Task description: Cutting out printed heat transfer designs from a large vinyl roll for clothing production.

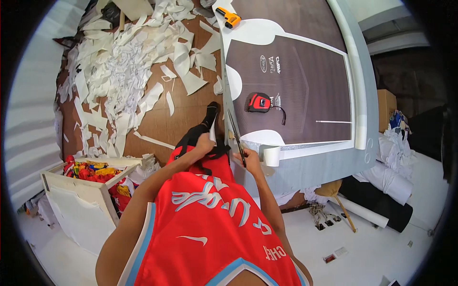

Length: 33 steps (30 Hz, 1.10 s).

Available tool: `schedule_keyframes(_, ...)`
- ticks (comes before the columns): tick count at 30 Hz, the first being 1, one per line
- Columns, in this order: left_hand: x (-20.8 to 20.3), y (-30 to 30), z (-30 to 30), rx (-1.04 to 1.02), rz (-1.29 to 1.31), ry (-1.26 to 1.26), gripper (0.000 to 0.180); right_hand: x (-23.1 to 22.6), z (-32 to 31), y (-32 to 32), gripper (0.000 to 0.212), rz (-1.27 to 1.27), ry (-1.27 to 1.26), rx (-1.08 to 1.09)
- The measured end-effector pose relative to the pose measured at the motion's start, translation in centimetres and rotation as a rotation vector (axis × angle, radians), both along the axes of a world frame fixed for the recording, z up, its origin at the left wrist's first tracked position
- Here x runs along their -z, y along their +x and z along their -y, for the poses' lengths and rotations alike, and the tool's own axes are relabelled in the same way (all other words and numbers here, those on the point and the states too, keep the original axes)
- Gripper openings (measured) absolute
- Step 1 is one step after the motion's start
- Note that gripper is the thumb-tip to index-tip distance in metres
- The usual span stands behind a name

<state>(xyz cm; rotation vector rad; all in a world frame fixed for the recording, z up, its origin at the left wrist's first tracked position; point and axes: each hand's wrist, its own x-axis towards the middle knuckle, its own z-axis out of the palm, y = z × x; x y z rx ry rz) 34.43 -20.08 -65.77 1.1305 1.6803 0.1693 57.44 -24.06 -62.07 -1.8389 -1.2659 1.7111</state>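
My right hand (250,158) is closed round the handles of a pair of long scissors (234,129), whose blades point away from me along the table's left edge. Between the fingers of my left hand (205,143), a narrow white strip (213,132) sticks up beside the table, over my leg. A dark printed sheet (305,86) with white borders lies flat on the table, cut in curves on its left side. On it rests a red and black tape measure (259,102) with a black strap. A curled white piece (272,156) stands at the sheet's near edge, close to my right hand.
An orange and black pistol-shaped tool (228,18) lies at the table's far left. White offcuts (119,81) cover much of the brown floor. A white wooden crate (78,209) of coloured cloth stands at left. Rolls (381,200) lie under the grey table (329,164).
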Motion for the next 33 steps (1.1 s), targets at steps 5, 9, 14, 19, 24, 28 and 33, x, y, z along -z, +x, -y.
schedule_keyframes(5, -4.6, 0.9, -6.4, 0.034, -0.331, 0.856, 0.057, -0.9, 4.0, 1.6, 0.03, -0.03, 0.035, 0.024)
schedule_keyframes(9, -8.6, 8.6, -15.1, 0.321, -0.054, 1.07, 0.043, -2.7, 7.5, 1.6, 0.031, -0.155, -0.139, 0.216)
schedule_keyframes(14, -8.6, 16.1, -20.3, 0.697, -0.208, 0.678, 0.061, -4.1, 10.5, 1.0, 0.04, -0.205, -0.105, 0.289)
schedule_keyframes(19, -5.8, 13.9, -16.8, 0.995, -0.291, 0.859, 0.068, -4.0, 14.0, 0.7, 0.037, -0.168, -0.113, 0.403)
schedule_keyframes(24, -5.7, 9.7, -11.2, 1.1, -0.207, 0.736, 0.07, -3.9, 17.0, 0.2, 0.032, -0.253, 0.03, 0.617)
schedule_keyframes(28, -7.1, 7.3, -8.4, 1.189, -0.192, 0.771, 0.069, -4.1, 18.6, -0.5, 0.03, -0.21, 0.008, 0.7)
schedule_keyframes(33, -7.7, 11.4, -7.2, 1.162, -0.232, 0.886, 0.068, -5.2, 20.3, -2.8, 0.03, -0.139, -0.03, 0.906)
